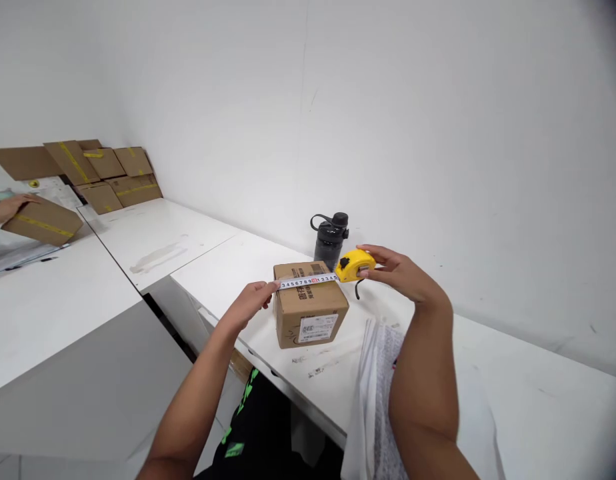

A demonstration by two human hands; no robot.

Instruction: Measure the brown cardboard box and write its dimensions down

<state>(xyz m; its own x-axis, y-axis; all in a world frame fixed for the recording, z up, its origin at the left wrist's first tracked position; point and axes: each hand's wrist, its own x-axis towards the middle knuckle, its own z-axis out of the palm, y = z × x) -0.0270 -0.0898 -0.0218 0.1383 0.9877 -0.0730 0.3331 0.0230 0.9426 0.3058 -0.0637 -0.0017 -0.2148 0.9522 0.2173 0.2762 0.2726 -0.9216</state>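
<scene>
A brown cardboard box [308, 303] with a white label on its front side stands on the white table. Across its top lies the printed blade of a yellow tape measure [355, 265]. My right hand [395, 272] grips the case of that tape measure just past the box's right edge, a black strap hanging under it. At the box's left edge, my left hand [255, 300] pinches the end of the blade between thumb and finger. Behind the box is a dark water bottle [331, 240] with a loop on its lid.
White cloth [375, 373] lies at the table's near edge, beside my right arm. Several cardboard boxes [103, 163] are piled against the wall at far left. Another person's hand [13, 205] holds a carton [45, 220] there. A pen [49, 259] lies nearby.
</scene>
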